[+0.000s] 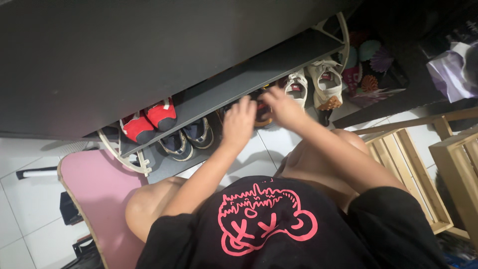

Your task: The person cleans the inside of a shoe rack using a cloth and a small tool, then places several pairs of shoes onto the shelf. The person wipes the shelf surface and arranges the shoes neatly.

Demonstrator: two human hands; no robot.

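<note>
White floor tiles (251,152) meet a grey shoe rack (239,82). Both hands reach to 12 o'clock: left hand (239,122) and right hand (281,107) rest on a dark shoe (261,113) on the bottom shelf, though I cannot tell if either grip is closed. Red shoes (149,119) at 10 o'clock and white sneakers (313,84) at 1 o'clock already sit shelved.

shelf (239,79): matt dark board | crate (408,169): bare wood | floor (30,199): glossy tile
</note>
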